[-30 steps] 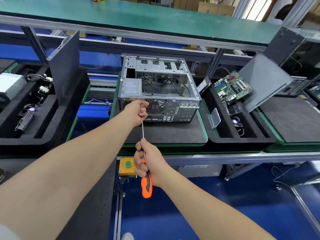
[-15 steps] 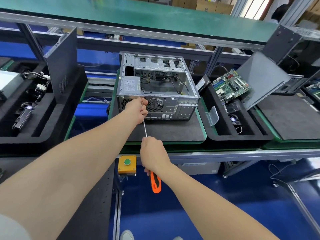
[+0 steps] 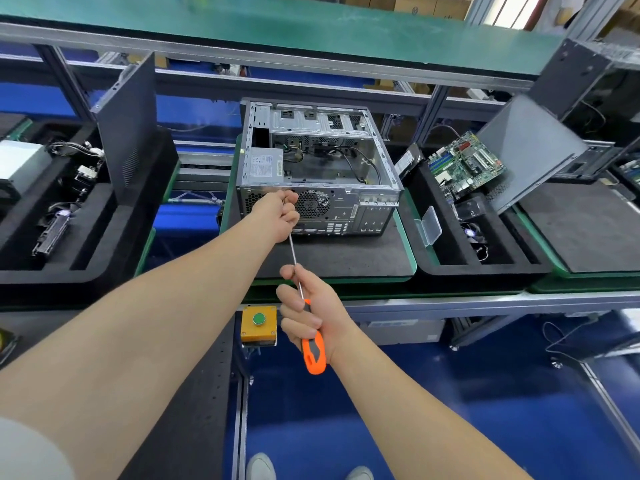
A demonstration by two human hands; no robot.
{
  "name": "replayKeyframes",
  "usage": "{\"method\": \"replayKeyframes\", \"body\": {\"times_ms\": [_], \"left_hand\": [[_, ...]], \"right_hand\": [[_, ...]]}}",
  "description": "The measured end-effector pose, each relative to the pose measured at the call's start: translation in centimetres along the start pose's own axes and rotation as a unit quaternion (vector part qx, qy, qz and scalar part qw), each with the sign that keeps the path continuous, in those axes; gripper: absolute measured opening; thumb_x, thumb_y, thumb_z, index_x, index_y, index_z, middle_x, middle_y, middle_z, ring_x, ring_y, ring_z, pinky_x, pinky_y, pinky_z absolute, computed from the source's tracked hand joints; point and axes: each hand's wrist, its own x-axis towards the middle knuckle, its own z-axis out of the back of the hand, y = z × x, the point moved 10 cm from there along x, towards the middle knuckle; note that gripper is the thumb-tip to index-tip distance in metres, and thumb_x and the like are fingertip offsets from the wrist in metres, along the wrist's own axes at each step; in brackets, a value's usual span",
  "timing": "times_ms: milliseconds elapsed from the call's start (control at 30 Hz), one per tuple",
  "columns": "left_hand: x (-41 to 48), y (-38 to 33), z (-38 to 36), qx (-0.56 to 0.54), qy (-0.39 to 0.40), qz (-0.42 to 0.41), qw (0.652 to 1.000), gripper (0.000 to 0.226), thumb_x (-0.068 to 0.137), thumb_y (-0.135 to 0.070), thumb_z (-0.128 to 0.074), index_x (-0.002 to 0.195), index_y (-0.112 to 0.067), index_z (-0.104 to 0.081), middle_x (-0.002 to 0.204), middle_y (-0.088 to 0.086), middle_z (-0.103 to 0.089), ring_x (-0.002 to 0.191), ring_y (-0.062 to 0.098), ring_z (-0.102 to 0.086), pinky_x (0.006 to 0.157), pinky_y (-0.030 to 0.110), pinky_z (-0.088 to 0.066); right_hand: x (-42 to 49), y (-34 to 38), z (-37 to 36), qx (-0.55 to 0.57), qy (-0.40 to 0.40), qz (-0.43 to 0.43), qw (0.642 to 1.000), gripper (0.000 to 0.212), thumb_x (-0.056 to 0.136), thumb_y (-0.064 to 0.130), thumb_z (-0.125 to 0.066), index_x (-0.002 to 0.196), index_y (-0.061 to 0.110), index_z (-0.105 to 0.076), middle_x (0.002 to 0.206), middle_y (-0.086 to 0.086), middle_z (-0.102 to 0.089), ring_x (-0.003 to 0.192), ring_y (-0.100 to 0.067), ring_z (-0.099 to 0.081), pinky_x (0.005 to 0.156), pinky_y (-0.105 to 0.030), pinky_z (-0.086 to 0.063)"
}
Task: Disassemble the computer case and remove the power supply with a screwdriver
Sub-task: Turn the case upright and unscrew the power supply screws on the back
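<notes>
Blue flooring is showing along the bottom of the frame, and a long desk (image 3: 485, 299) with a metal front rail is running across the middle, under a green shelf (image 3: 277, 26) at the top.

Head view: the computer case (image 3: 322, 161) is sitting at upper centre on a dark mat (image 3: 346, 258), with its open side facing up and its rear panel facing the person. The power supply (image 3: 263, 166) is lying inside the case, in its near left corner, with its label facing up. The left grip (image 3: 277, 213) is reaching in from the lower left and curling round the upper end of the screwdriver (image 3: 313, 351), right against the case's rear panel just below the power supply; the tip is hiding inside the fingers. The right grip (image 3: 311, 313), just below centre, is wrapping round the top of the orange handle and the lower shaft, with the end of the handle sticking out beneath the palm. The shaft is slanting up and slightly left between the two grips.

At left, a dark side panel (image 3: 128, 123) is standing upright in a black foam tray (image 3: 86, 271) that is holding cables and parts. At right, a green motherboard (image 3: 464, 164) is leaning in another foam tray (image 3: 485, 268), beside a grey panel (image 3: 530, 147). A yellow button box (image 3: 259, 323) is hanging under the desk edge, just left of the right grip.
</notes>
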Motion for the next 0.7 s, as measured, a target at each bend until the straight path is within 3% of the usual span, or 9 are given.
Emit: {"method": "replayKeyframes", "body": {"times_ms": [100, 200, 267, 333, 400, 467, 533, 600, 700], "left_hand": [[0.1, -0.3, 0.3, 0.043, -0.005, -0.01, 0.999, 0.03, 0.112, -0.021, -0.035, 0.089, -0.01, -0.052, 0.074, 0.0, -0.054, 0.032, 0.005, -0.02, 0.031, 0.017, -0.016], [0.3, -0.4, 0.7, 0.071, -0.017, -0.023, 0.997, 0.028, 0.111, -0.021, -0.036, 0.094, -0.009, -0.054, 0.078, 0.004, -0.057, 0.032, 0.005, -0.024, 0.031, 0.017, -0.019], [0.5, -0.7, 0.9, 0.101, -0.033, -0.035, 0.994, 0.026, 0.111, -0.019, -0.036, 0.095, -0.008, -0.054, 0.08, 0.006, -0.059, 0.033, 0.005, -0.027, 0.031, 0.017, -0.02], [0.5, -0.8, 1.0, 0.112, -0.048, -0.038, 0.992, 0.021, 0.108, -0.013, -0.036, 0.094, -0.009, -0.051, 0.082, 0.009, -0.061, 0.033, 0.006, -0.029, 0.032, 0.017, -0.02], [0.5, -0.7, 1.1, 0.108, -0.055, -0.034, 0.992, 0.017, 0.105, -0.009, -0.037, 0.095, -0.01, -0.05, 0.083, 0.008, -0.063, 0.036, 0.006, -0.03, 0.034, 0.018, -0.021], [0.5, -0.5, 1.0, 0.097, -0.054, -0.032, 0.993, 0.014, 0.104, -0.008, -0.04, 0.098, -0.01, -0.053, 0.082, 0.006, -0.063, 0.036, 0.006, -0.03, 0.034, 0.018, -0.021], [0.6, -0.3, 0.8, 0.08, -0.053, -0.033, 0.995, 0.012, 0.105, -0.009, -0.042, 0.104, -0.01, -0.054, 0.08, 0.003, -0.061, 0.035, 0.006, -0.029, 0.034, 0.017, -0.019], [0.6, -0.2, 0.8, 0.073, -0.057, -0.031, 0.995, 0.011, 0.105, -0.009, -0.044, 0.104, -0.009, -0.055, 0.077, 0.001, -0.06, 0.034, 0.006, -0.028, 0.034, 0.017, -0.018], [0.4, -0.3, 0.7, 0.063, -0.051, -0.016, 0.997, 0.019, 0.105, -0.009, -0.042, 0.094, -0.008, -0.057, 0.075, -0.001, -0.058, 0.033, 0.005, -0.026, 0.034, 0.017, -0.017]], "right_hand": [[-0.3, 0.8, 1.9, -0.191, -0.139, 0.031, 0.971, 0.019, 0.109, 0.029, -0.047, 0.098, 0.015, -0.054, 0.061, -0.005, -0.048, 0.037, -0.013, -0.029, 0.034, -0.023, -0.028], [-0.6, 2.0, 2.5, -0.357, -0.25, 0.052, 0.898, 0.017, 0.102, 0.02, -0.039, 0.096, 0.013, -0.053, 0.062, -0.009, -0.053, 0.042, -0.021, -0.037, 0.041, -0.031, -0.039], [-0.5, 3.8, 1.8, -0.587, -0.285, 0.053, 0.756, 0.004, 0.103, 0.014, -0.049, 0.101, 0.013, -0.052, 0.081, -0.01, -0.06, 0.059, -0.023, -0.054, 0.056, -0.039, -0.05], [-0.2, 4.5, 1.9, -0.745, -0.303, 0.035, 0.594, 0.018, 0.102, 0.004, -0.061, 0.11, 0.013, -0.048, 0.095, -0.008, -0.055, 0.072, -0.021, -0.054, 0.054, -0.032, -0.048], [-0.8, 5.3, 2.6, -0.764, -0.352, 0.065, 0.537, 0.012, 0.109, 0.009, -0.053, 0.117, 0.014, -0.045, 0.085, -0.003, -0.046, 0.068, -0.018, -0.047, 0.046, -0.03, -0.036], [-1.2, 5.6, 2.4, -0.784, -0.365, 0.077, 0.496, 0.01, 0.115, 0.019, -0.04, 0.121, 0.013, -0.044, 0.088, -0.006, -0.054, 0.075, -0.022, -0.052, 0.055, -0.033, -0.037], [-1.1, 5.8, 1.8, -0.788, -0.349, 0.094, 0.498, 0.014, 0.114, 0.018, -0.035, 0.119, 0.011, -0.046, 0.104, -0.015, -0.063, 0.085, -0.031, -0.06, 0.065, -0.04, -0.046], [-0.8, 5.4, 1.8, -0.747, -0.305, 0.074, 0.586, 0.016, 0.111, 0.017, -0.032, 0.111, 0.009, -0.047, 0.106, -0.021, -0.066, 0.088, -0.04, -0.066, 0.072, -0.045, -0.055], [0.0, 3.0, 3.3, -0.418, -0.223, 0.054, 0.879, 0.024, 0.106, 0.027, -0.043, 0.108, 0.006, -0.055, 0.07, -0.016, -0.063, 0.042, -0.026, -0.05, 0.044, -0.033, -0.048]]}}
